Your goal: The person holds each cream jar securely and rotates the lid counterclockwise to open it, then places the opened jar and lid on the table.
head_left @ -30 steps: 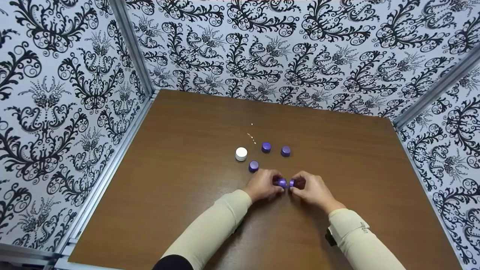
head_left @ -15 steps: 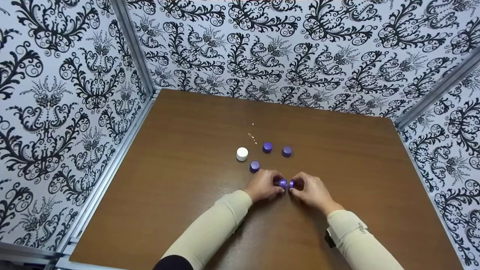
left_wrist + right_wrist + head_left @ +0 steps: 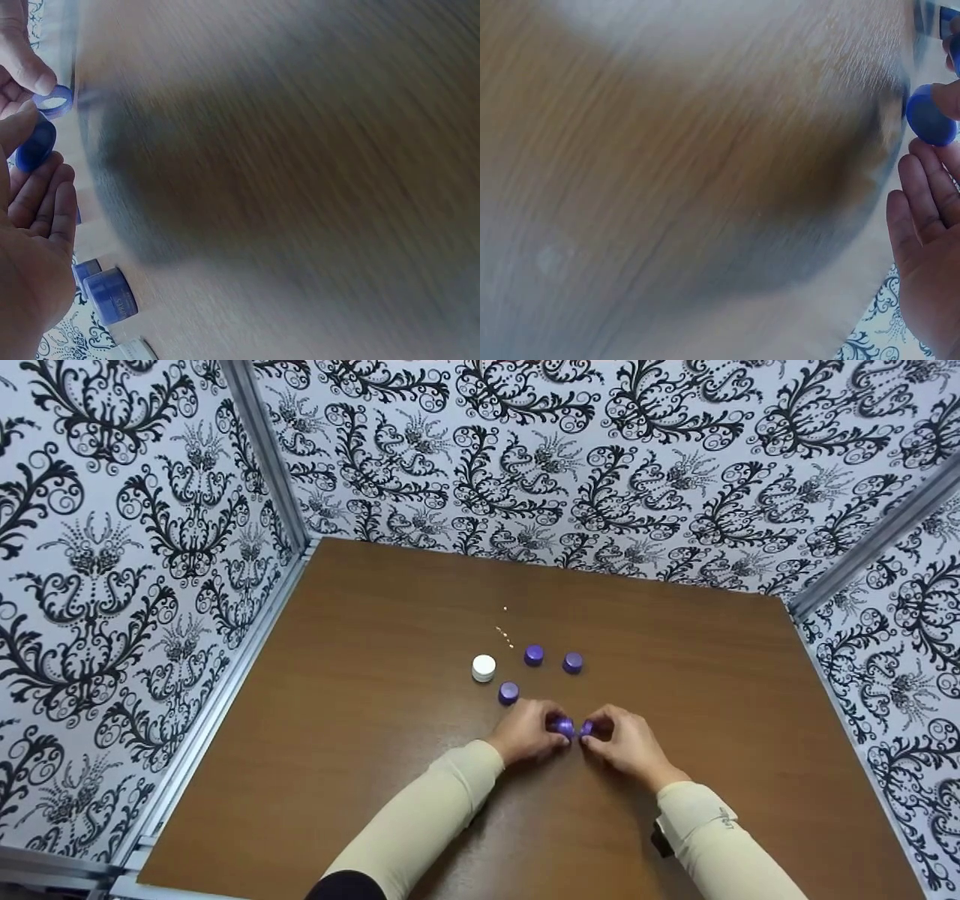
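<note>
Narrow pinch on either side

Near a standing purple jar (image 3: pixel 508 694), the left hand (image 3: pixel 526 727) grips a round purple container (image 3: pixel 564 727) between thumb and fingers; just beside it, the right hand (image 3: pixel 627 739) pinches a thin purple lid (image 3: pixel 586 728) on edge.

Purple jars (image 3: pixel 534 655), a white jar (image 3: pixel 484 668) — and specks (image 3: pixel 511 646) — dot the table (image 3: pixel 360 660).

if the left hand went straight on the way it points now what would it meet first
Most likely the purple cap pinched by the right hand: in the head view it lies just past the purple jar that the left hand holds. Any gap between them is hard to judge.
</note>
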Demonstrator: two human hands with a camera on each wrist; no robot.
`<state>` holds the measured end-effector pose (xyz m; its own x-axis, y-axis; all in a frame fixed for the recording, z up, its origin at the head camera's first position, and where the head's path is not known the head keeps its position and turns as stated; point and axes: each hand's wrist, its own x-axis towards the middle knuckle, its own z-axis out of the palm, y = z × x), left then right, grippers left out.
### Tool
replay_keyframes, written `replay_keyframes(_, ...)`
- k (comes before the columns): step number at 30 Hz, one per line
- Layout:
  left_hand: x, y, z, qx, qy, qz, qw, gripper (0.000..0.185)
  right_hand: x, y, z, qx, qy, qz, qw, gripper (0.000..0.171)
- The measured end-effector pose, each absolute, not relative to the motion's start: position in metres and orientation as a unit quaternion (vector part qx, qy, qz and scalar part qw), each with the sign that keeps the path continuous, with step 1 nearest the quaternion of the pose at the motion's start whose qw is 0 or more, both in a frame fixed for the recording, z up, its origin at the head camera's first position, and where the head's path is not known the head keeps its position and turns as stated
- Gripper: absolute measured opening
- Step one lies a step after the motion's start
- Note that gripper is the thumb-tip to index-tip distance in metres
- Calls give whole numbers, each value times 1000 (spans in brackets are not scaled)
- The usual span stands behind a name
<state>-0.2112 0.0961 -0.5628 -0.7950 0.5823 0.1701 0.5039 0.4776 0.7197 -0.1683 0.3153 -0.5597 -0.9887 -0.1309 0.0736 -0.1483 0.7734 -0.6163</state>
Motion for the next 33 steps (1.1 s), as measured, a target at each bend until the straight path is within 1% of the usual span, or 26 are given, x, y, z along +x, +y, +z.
replay_keyframes(7, -211, 96, -563, 311, 854, 413, 57, 29, -168, 316, -561, 76, -939, 334, 19, 28)
replay_keyframes(14, -210, 95, -564, 304, 855, 415, 68, 30, -169, 316, -562, 70, -936, 346, 13, 28)
replay_keyframes(19, -211, 94, -564, 315, 859, 401, 51, 31, -170, 317, -562, 74, -933, 352, 9, 33)
replay_keyframes(22, -212, 94, -564, 319, 863, 390, 40, 32, -169, 317, -562, 76, -935, 347, 10, 32)
replay_keyframes(27, -212, 93, -564, 319, 863, 390, 42, 32, -168, 318, -561, 69, -935, 349, 13, 30)
replay_keyframes(33, -212, 92, -565, 315, 864, 390, 46, 33, -168, 321, -564, 61, -928, 367, 15, 31)
